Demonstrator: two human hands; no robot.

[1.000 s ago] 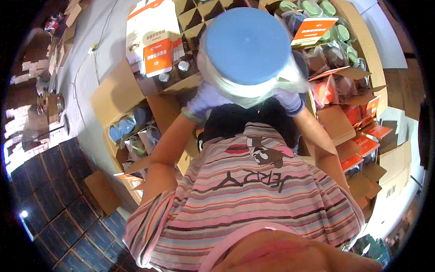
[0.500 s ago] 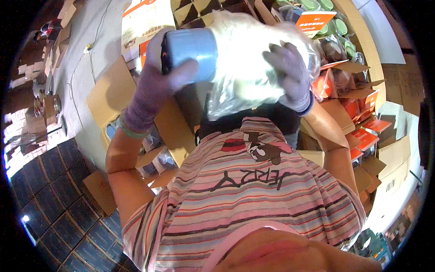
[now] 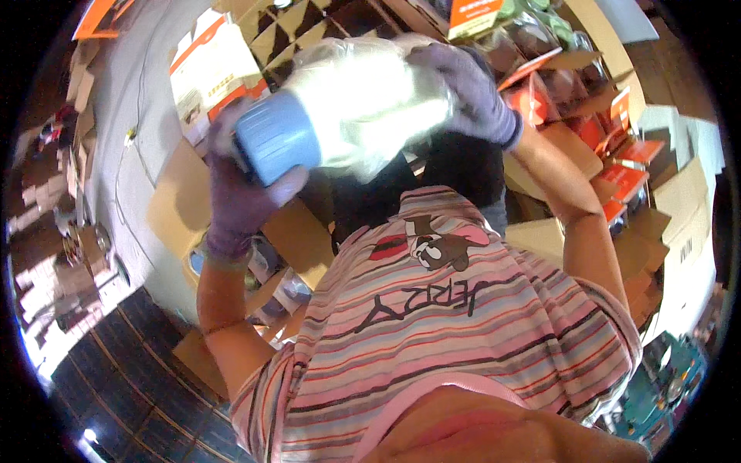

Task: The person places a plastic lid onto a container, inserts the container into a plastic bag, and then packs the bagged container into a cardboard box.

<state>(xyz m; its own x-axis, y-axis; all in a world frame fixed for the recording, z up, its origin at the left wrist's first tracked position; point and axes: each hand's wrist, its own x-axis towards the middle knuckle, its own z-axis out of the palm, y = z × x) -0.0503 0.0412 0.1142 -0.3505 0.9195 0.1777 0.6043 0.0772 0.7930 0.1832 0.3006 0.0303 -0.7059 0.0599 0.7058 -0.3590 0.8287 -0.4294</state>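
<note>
A blue cylindrical container [image 3: 279,137] is held up in front of my chest, tilted, one end bare. From its other end spreads a shiny clear plastic bag [image 3: 363,96], overexposed, so what lies inside it cannot be made out. My left hand [image 3: 239,181], in a purple knit glove, wraps the dark outer end of the container, thumb along its near side. In a matching glove, my right hand [image 3: 467,92] is closed on the far end of the bag; some of its fingertips are hidden behind the plastic.
Beyond my hands stands a carton with cardboard dividers [image 3: 289,31]. A white-and-orange box [image 3: 220,65] is left of it. At right, an open carton holds bagged green and red items [image 3: 532,100] and orange cards [image 3: 621,181]. Another open carton [image 3: 174,197] sits at left.
The container and bag have shifted left and tilted, the blue end now lower. My left hand has moved down and left with it; my right hand has risen and moved slightly left.
</note>
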